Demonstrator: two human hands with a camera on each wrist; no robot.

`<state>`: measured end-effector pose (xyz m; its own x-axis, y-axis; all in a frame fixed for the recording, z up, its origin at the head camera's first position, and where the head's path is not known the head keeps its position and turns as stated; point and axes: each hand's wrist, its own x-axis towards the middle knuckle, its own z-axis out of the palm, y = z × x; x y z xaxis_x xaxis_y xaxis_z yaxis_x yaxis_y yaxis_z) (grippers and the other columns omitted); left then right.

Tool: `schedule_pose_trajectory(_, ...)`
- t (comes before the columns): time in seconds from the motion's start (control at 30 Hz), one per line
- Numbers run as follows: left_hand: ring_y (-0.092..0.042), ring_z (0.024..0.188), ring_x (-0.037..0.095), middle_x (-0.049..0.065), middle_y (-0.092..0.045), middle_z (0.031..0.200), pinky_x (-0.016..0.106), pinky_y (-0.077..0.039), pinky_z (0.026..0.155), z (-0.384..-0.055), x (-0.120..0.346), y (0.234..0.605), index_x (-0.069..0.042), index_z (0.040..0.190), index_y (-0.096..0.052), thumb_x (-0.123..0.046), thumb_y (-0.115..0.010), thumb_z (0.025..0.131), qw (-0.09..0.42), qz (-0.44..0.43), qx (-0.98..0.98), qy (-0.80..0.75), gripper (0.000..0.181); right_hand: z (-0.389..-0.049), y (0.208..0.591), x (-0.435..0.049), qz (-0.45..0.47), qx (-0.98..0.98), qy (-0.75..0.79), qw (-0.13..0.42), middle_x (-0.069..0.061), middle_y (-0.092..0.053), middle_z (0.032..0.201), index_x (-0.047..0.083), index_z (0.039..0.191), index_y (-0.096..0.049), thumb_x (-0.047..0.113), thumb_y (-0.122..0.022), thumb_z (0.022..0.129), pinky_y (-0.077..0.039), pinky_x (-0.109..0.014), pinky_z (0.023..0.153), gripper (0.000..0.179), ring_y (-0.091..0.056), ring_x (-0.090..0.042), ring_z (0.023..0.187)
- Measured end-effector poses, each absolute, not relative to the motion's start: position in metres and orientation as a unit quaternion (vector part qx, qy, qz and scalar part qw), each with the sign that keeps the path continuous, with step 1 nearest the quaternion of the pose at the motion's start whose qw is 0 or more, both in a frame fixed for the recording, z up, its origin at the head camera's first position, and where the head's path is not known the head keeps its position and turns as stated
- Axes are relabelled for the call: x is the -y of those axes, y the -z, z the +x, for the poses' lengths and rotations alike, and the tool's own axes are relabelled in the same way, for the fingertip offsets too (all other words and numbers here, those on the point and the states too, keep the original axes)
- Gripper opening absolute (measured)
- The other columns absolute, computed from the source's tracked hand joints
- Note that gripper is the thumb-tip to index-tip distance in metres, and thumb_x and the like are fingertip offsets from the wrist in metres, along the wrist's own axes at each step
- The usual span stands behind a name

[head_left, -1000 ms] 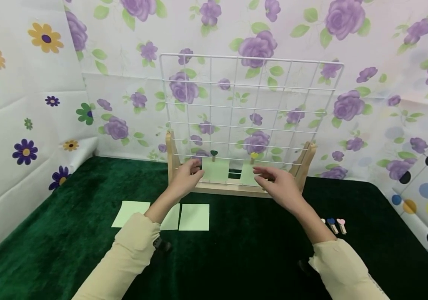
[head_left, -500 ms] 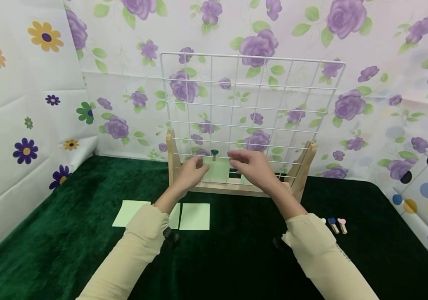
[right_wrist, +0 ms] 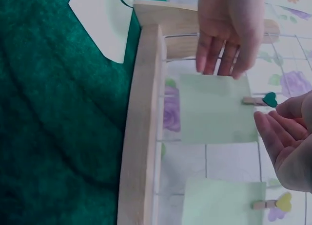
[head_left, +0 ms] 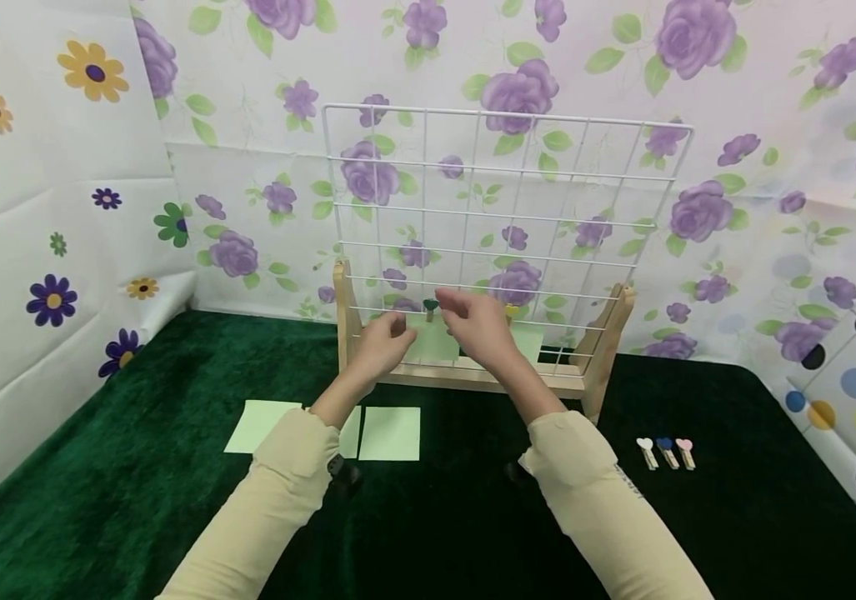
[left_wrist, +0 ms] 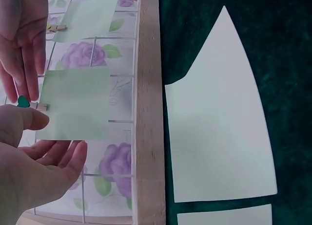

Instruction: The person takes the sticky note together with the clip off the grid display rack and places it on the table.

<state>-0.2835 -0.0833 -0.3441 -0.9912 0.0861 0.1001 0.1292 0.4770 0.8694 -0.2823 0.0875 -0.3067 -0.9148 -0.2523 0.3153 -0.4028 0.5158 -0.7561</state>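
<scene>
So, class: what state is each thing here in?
Grid: standing in wooden stand
Left hung sheet: clipped to grid
Right hung sheet: clipped to grid
Green heart clip: fastened on left hung sheet
Yellow heart clip: fastened on right hung sheet
White clip, blue clip, pink clip: lying unattached
Loose sheets: lying on green cloth
Left hand: thumb and fingers apart
Right hand: beside green heart clip, contact unclear

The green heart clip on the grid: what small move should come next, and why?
Perhaps the right hand should gently pinch the green heart clip to check its hold: the thumb and fingers are parted right beside the heart, and that clip holds the pale green sheet. The left hand is by the sheet's left edge.
</scene>
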Motion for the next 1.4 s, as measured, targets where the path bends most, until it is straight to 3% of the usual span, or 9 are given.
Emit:
schedule_pose_trajectory(0.2, -0.051, 0.119, 0.032, 0.019, -0.055, 0.128, 0.044, -0.043, 0.098, -0.281, 0.083, 0.345, 0.002, 0.131, -0.053, -0.017, -0.053, 0.099, 0.029, -0.051, 0.845, 0.532, 0.037, -0.286, 0.311, -0.080, 0.171, 0.865, -0.464, 0.084, -0.013, -0.065, 0.119, 0.003, 0.131, -0.059, 0.009, -0.058, 0.097, -0.056, -0.029, 0.070, 0.035, -0.068, -0.025, 0.093)
schedule_pose_trajectory(0.47, -0.056, 0.100, 0.027, 0.016, -0.059, 0.114, 0.037, -0.049, 0.085, -0.280, 0.086, 0.348, 0.003, 0.123, -0.058, -0.012, -0.051, 0.099, 0.034, -0.047, 0.817, 0.574, 0.029, -0.289, 0.310, -0.070, 0.136, 0.869, -0.464, 0.106, -0.009, -0.067, 0.117, 0.005, 0.128, -0.062, 0.017, -0.061, 0.097, -0.054, -0.029, 0.062, 0.034, -0.067, -0.021, 0.077)
schedule_pose_trajectory(0.7, -0.055, 0.095, 0.024, 0.014, -0.060, 0.111, 0.033, -0.048, 0.079, -0.284, 0.086, 0.350, 0.001, 0.123, -0.058, -0.014, -0.052, 0.099, 0.023, -0.034, 0.805, 0.592, 0.029, -0.293, 0.310, -0.061, 0.128, 0.885, -0.411, 0.178, -0.007, -0.071, 0.105, 0.005, 0.114, -0.072, 0.016, -0.068, 0.092, -0.052, -0.032, 0.081, 0.025, -0.066, -0.019, 0.100)
schedule_pose_trajectory(0.9, -0.058, 0.100, 0.026, 0.016, -0.061, 0.114, 0.037, -0.051, 0.086, -0.287, 0.086, 0.351, 0.002, 0.123, -0.057, -0.012, -0.052, 0.099, 0.017, -0.031, 0.794, 0.607, 0.027, -0.296, 0.309, -0.061, 0.133, 0.897, -0.385, 0.171, -0.006, -0.072, 0.104, 0.006, 0.113, -0.072, 0.016, -0.069, 0.091, -0.051, -0.032, 0.073, 0.024, -0.066, -0.019, 0.097)
schedule_pose_trajectory(1.17, -0.059, 0.096, 0.024, 0.016, -0.061, 0.110, 0.036, -0.052, 0.083, -0.288, 0.084, 0.355, 0.002, 0.119, -0.057, -0.011, -0.053, 0.099, 0.005, -0.026, 0.775, 0.632, 0.024, -0.298, 0.307, -0.063, 0.129, 0.900, -0.388, 0.153, -0.005, -0.071, 0.106, 0.008, 0.110, -0.074, 0.016, -0.069, 0.091, -0.045, -0.026, 0.064, 0.021, -0.064, -0.017, 0.091)
schedule_pose_trajectory(1.4, -0.058, 0.095, 0.023, 0.015, -0.061, 0.107, 0.033, -0.052, 0.081, -0.288, 0.083, 0.358, 0.002, 0.118, -0.058, -0.010, -0.055, 0.099, 0.010, -0.027, 0.773, 0.634, 0.023, -0.297, 0.305, -0.063, 0.117, 0.908, -0.378, 0.140, -0.005, -0.073, 0.098, 0.006, 0.103, -0.074, 0.013, -0.069, 0.091, -0.050, -0.033, 0.075, 0.015, -0.065, -0.019, 0.091)
